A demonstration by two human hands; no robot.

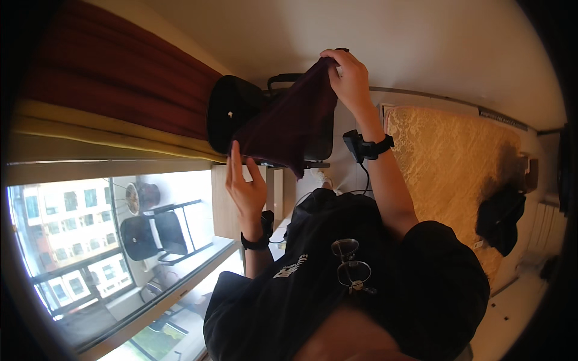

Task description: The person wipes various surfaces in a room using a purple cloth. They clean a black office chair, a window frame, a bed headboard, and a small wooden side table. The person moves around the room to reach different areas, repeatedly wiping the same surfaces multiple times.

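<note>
A dark maroon cloth (284,122) hangs stretched at a slant before me. High up, my right hand (350,76) grips its upper corner, with thumb and fingers closed on the fabric. At the lower left corner, my left hand (246,182) has its fingers extended and the fingertips at the cloth's edge; whether they pinch it is hard to tell. Behind the cloth stands a black chair (235,104), partly covered by it, with an armrest (284,77) showing above.
Red and yellow curtains (122,81) hang at the left, above a bright window (72,216) with another black chair (140,237) visible through it. On the right is a bed with a yellow patterned cover (429,167), and a black garment (501,219) lies on it. A cable (366,173) runs from my right wrist device.
</note>
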